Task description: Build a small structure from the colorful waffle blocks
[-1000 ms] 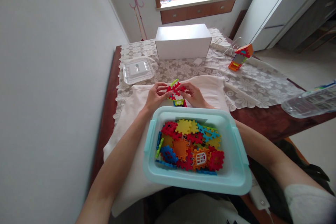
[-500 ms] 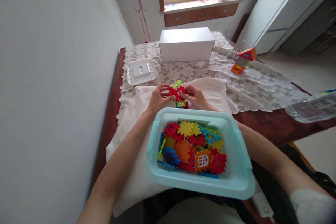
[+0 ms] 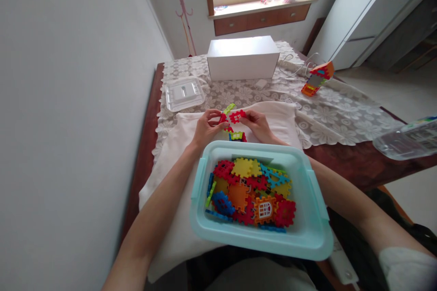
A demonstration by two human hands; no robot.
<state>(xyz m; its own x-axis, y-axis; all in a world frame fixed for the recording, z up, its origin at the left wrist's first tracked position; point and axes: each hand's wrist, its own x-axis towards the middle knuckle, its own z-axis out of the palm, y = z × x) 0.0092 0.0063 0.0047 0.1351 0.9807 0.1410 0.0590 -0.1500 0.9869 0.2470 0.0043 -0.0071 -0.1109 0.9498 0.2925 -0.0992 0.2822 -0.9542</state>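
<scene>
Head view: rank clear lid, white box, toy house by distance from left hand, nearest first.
From the left hand:
1. clear lid, just beyond it, table's left side.
2. white box, farther back, centre.
3. toy house, far right on the lace cloth.

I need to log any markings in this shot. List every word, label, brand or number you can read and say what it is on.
No text can be read.
The clear container at the right edge bears a printed label, too blurred to read.
The white box, the clear lid and the teal bin of plastic tiles show no markings.
</scene>
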